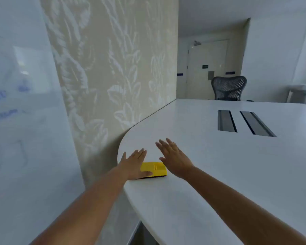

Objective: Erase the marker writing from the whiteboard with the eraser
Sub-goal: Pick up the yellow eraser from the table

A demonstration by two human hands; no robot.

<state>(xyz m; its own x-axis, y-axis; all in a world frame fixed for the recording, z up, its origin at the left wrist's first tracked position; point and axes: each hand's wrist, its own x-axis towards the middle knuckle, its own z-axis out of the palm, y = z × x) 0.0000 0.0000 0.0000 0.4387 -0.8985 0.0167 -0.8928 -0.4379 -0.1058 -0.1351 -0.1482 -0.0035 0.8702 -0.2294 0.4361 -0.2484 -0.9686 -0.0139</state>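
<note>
My left hand [133, 165] lies flat, fingers spread, on the yellow eraser [155, 169]; my right hand [175, 160] hovers open, empty. Near the tabletop [210, 165] edge, a careless grab might knock it off.

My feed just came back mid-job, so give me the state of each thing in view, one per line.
eraser: lying flat on the table, not lifted, partly covered by the left hand.
left hand: open, fingers spread, thumb on the eraser.
right hand: open, flat, beside the eraser, holding nothing.
whiteboard: blue marker writing present, not erased.
table: two cable hatches shut.
office chair: unoccupied, at the table's far side.
</note>
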